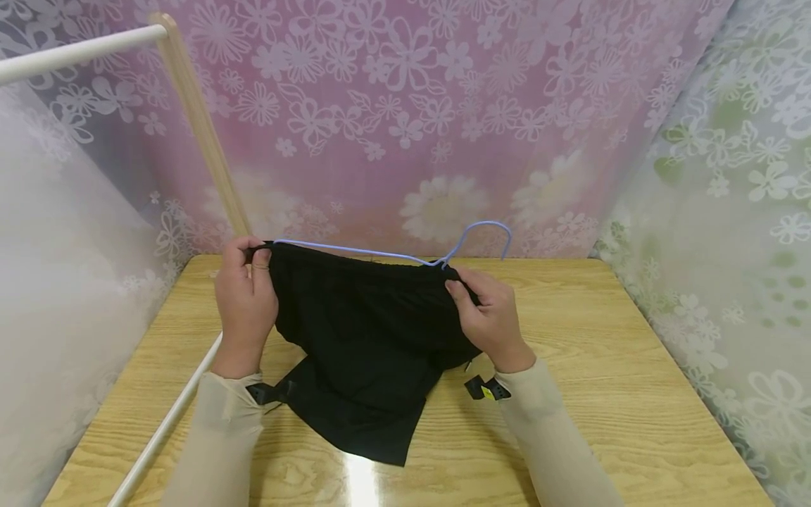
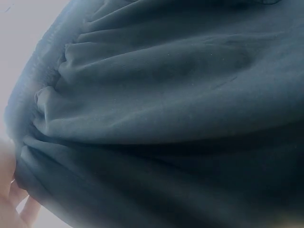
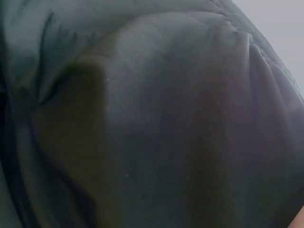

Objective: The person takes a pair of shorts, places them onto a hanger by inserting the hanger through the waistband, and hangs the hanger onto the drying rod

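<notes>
Black shorts (image 1: 361,331) with a gathered elastic waistband hang between both hands, their lower part spread toward the table. My left hand (image 1: 246,296) pinches the left end of the waistband between thumb and fingers. The right hand (image 1: 488,310) grips the waistband's other end, just below the neck of a blue wire hanger (image 1: 355,249). That hanger's bar runs along the top of the waistband; its hook (image 1: 488,224) sticks up at the right. The hanger's right side is hidden by cloth. In both wrist views the dark fabric (image 2: 156,95) (image 3: 161,118) fills nearly everything.
A rack with a wooden upright (image 1: 203,127) and a white top rod (image 1: 82,53) stands at the left. Its lower white rod (image 1: 167,422) crosses the table's left side. The wood-grain table (image 1: 608,366) meets flower-patterned curtains (image 1: 437,141) at the back and right.
</notes>
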Action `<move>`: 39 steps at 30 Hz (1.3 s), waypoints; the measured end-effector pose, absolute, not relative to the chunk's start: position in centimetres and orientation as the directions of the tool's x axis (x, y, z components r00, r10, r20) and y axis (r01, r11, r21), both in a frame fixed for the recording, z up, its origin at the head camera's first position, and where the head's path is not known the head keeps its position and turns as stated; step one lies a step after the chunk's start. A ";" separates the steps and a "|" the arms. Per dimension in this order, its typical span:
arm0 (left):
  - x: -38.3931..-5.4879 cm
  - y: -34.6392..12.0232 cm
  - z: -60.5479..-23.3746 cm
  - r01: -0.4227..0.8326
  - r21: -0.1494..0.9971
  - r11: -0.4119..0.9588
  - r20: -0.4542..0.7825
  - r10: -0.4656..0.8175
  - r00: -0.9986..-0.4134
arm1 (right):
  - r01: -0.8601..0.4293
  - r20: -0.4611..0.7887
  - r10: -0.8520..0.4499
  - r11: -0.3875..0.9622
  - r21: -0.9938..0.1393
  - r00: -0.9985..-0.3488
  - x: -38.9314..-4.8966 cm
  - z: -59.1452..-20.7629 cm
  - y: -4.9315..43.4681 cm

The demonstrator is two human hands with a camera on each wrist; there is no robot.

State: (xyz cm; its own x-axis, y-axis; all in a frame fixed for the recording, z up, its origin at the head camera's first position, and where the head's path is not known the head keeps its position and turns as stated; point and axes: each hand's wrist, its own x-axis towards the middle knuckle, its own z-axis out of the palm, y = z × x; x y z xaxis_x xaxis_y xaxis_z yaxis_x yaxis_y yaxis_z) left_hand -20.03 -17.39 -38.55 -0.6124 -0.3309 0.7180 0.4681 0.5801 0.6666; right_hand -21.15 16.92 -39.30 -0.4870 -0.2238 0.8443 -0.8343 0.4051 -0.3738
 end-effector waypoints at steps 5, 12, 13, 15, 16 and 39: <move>-19.9 -17.7 -38.4 0.472 0.660 0.584 0.726 -0.334 -0.601 | -0.855 0.834 -0.267 0.349 -0.384 -0.483 -21.3 -39.2 17.0; -19.9 -18.1 -38.4 0.502 0.623 0.599 0.757 -0.301 -0.581 | -0.856 0.804 -0.330 0.347 -0.384 -0.495 -21.5 -39.2 17.1; -19.9 -18.1 -38.4 0.507 0.619 0.600 0.761 -0.296 -0.578 | -0.856 0.796 -0.349 0.354 -0.377 -0.495 -21.5 -39.2 17.0; -19.6 -17.9 -38.2 0.519 0.611 0.597 0.766 -0.280 -0.578 | -0.856 0.775 -0.394 0.377 -0.355 -0.495 -21.5 -39.2 17.0; -19.5 -17.8 -38.0 0.528 0.609 0.592 0.767 -0.269 -0.582 | -0.856 0.766 -0.413 0.390 -0.340 -0.493 -21.5 -39.2 16.9; -19.3 -17.7 -37.6 0.423 0.683 0.596 0.527 -0.001 -0.850 | -0.795 0.851 -0.207 0.511 -0.327 -0.483 -21.3 -39.2 16.5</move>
State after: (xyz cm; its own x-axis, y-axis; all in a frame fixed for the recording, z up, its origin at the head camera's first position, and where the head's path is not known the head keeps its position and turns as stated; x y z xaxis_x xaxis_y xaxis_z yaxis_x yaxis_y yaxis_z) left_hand -19.27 -17.68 -37.56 -0.8497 -0.0011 0.5273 0.4229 0.5958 0.6828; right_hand -21.35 16.55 -39.19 -0.4831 -0.2066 0.8508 -0.7949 0.5109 -0.3273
